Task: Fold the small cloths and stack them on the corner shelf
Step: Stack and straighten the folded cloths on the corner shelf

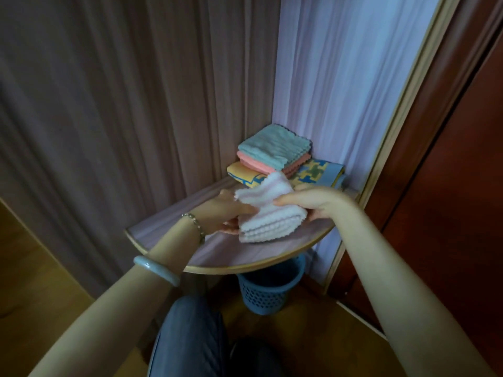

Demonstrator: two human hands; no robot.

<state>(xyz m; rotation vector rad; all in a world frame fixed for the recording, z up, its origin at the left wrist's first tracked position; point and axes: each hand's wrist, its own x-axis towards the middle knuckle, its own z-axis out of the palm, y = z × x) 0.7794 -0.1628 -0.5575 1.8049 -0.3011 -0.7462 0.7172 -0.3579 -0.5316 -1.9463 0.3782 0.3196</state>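
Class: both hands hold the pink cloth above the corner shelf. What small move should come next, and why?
Probably lift the pink cloth onto the teal cloth topping the stack: it already looks folded, gripped by left hand and right hand.

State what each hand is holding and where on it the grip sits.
Both hold one folded pale pink cloth above the corner shelf. The left hand grips its left edge; the right hand grips its right side, fingers over the top.

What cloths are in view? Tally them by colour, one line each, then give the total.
Teal cloth, top of the stack: 1
Coral cloth, under the teal: 1
Yellow and blue patterned cloth, bottom of the stack: 1
Pale pink cloth, held in both hands over the corner shelf: 1
Total: 4
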